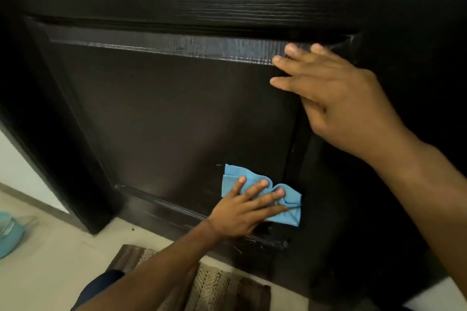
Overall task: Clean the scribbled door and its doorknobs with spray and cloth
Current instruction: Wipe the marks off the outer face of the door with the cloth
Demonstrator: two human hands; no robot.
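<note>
A dark brown panelled door (177,113) fills most of the view. My left hand (242,212) presses a crumpled blue cloth (285,207) flat against the lower right corner of the door's recessed panel, fingers spread and straight. Faint pale scratch marks show on the moulding just below the cloth. My right hand (336,98) rests open on the door at the panel's upper right corner, fingers straight against the wood. No doorknob and no spray bottle are in view.
A brown woven doormat (214,285) lies on the pale tiled floor at the foot of the door. A teal object (10,235) sits on the floor at the far left edge. A white wall (20,166) adjoins the door frame on the left.
</note>
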